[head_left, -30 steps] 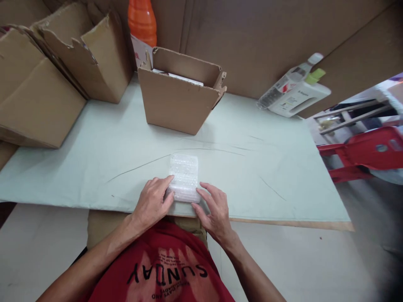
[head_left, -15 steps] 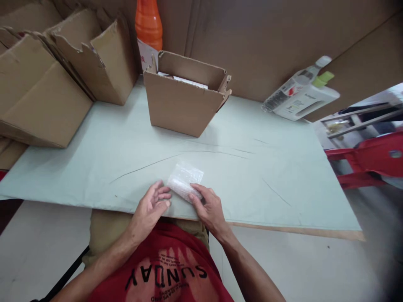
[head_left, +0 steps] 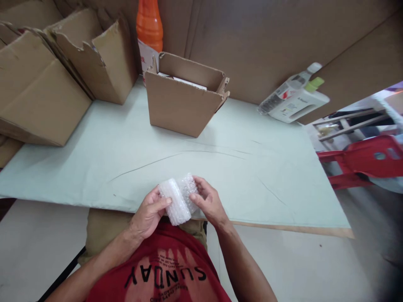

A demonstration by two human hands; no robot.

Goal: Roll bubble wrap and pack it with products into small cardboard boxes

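The lone camera over there rides on the person's head, facing forward and steeply down; toward seven o'clock sit the red shirt [head_left: 160,260] and left hand [head_left: 149,213], both near, the right hand [head_left: 208,200] at six; the surface [head_left: 239,184] stretches beyond, to a farther brown wall [head_left: 220,33] at twelve.

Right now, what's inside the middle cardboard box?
Inside the middle cardboard box, a white edge shows. What it belongs to, and the box's floor, can't be seen: the near wall covers them.
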